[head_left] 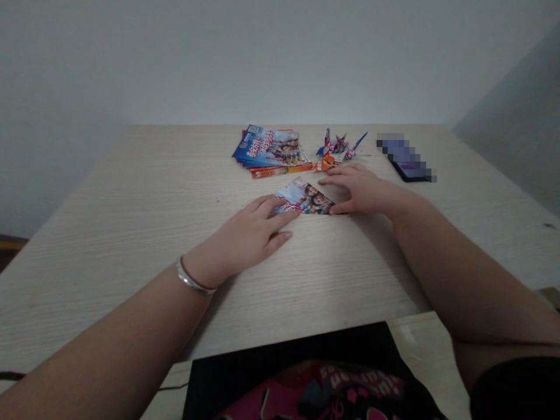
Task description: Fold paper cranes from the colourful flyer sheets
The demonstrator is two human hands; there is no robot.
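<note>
A folded triangle of printed paper [308,198] lies on the table, its point facing away from me and its long edge towards me. My left hand [256,233] rests on the triangle's left corner with fingers stretched out. At the right corner, the thumb of my right hand [363,189] touches the paper, while its other fingers are spread above and beyond it. Neither hand grips anything. Just past my right fingers stand folded paper cranes [336,149] in blue, white and orange.
A stack of printed paper sheets [273,149] lies behind the triangle, left of the cranes. To the right is a phone [406,160], partly pixelated. The pale wooden table [131,221] meets a wall at the back. Near my lap is a black flat surface [245,373].
</note>
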